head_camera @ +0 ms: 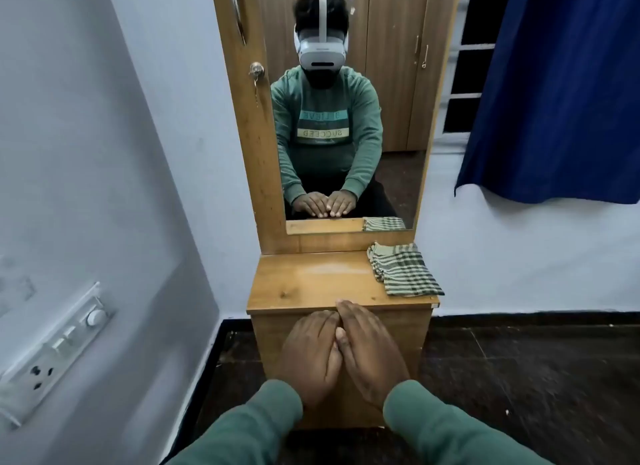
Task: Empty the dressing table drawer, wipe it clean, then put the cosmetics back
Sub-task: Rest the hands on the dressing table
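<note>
We look down on both hands held together at the near edge of the table (304,281). The left hand (311,354) lies palm down against the front panel (270,347). Its fingers are bent at the knuckles and their tips sit just under the lip of the top. The right hand (372,350) touches it on the right, with straighter fingers whose tips reach up onto the edge of the top. Its thumb rests against the left hand. Neither grip has hold of anything: both are loose and lie flat on the wood. Both arms come in from the near side in ribbed green sleeves (249,430).

We cannot tell whether this panel is the drawer's face. It is plain and sits flush under the top.

The table is honey-coloured wood grain with a smooth, slightly glossy top and square edges. A folded cloth (403,269) lies at its far right corner. It is soft, checked in pale green and black, and overhangs the right edge a little.

Behind the top rises a tall mirror (349,118) in a wooden frame with a round metal lock (256,70) on its left. It reflects the person's green top, a white headset, both hands lying flat and a strip of the cloth.

A white switchboard (52,354) sits on the pale left wall. A blue curtain (554,84) hangs at far right. The floor (519,378) is dark and speckled.
</note>
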